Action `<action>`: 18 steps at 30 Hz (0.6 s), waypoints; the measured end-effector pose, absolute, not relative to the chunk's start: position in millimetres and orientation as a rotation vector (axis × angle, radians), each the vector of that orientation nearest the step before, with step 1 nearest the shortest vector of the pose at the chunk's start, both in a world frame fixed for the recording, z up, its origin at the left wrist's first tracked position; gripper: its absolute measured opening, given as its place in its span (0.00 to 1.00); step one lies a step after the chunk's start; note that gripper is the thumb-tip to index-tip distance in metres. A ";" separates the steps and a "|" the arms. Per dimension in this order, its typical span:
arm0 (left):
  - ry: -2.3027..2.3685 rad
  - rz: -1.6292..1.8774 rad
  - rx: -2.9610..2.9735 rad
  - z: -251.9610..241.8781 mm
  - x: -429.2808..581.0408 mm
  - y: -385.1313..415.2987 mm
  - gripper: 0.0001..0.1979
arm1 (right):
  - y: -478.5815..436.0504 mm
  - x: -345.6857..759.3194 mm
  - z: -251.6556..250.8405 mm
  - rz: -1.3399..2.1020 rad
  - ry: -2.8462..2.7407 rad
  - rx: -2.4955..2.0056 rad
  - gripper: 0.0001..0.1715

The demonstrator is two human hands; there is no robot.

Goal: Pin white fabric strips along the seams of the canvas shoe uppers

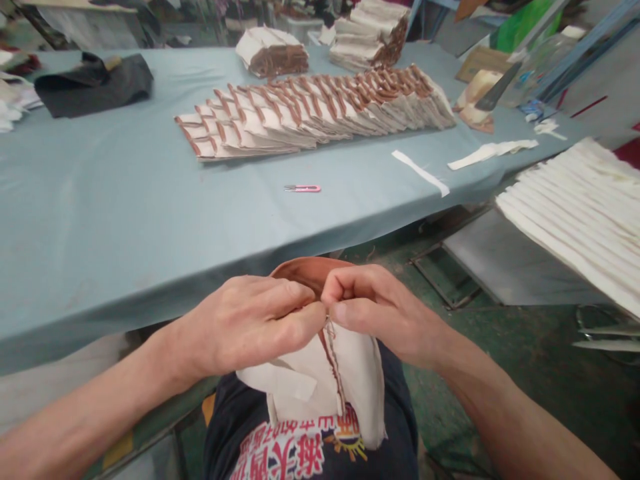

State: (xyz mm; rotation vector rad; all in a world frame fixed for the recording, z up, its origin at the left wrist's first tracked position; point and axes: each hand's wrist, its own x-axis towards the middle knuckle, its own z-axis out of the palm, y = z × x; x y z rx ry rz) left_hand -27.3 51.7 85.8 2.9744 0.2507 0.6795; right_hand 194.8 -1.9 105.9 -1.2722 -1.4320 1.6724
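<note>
Close to my body, my left hand point(270, 320) and my right hand point(375, 303) meet, both pinching a sewn cloth piece point(357, 367). It is cream-coloured, with a brown seam running down its middle and a curved brown part showing behind the fingers. Thumbs and fingertips press together at the top of the seam; the exact spot they grip is partly hidden. The lower end of the cloth hangs against a dark printed shirt point(280, 447). On the table beyond lies a pair of pink-handled thread snips point(303, 189), apart from both hands.
A blue-covered table point(125, 220) spans the front. On it are a long overlapping row of cream and brown cloth pieces point(320, 110), two stacks behind, dark folded cloth point(95, 83) and white strips point(423, 173). White cloth point(580, 213) is piled at the right.
</note>
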 end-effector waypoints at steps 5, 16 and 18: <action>0.176 0.736 3.030 79.2 -25.9 55.5 0.10 | -3.4 191.5 94.8 1.677 -1.367 -1.293 0.06; 0.388 0.739 2.466 79.5 -17.5 45.7 0.10 | -15.6 197.9 97.5 1.072 -1.803 -1.290 0.07; 0.375 0.612 2.433 85.4 -17.1 48.6 0.06 | -17.8 199.2 95.1 0.917 -1.880 -1.299 0.06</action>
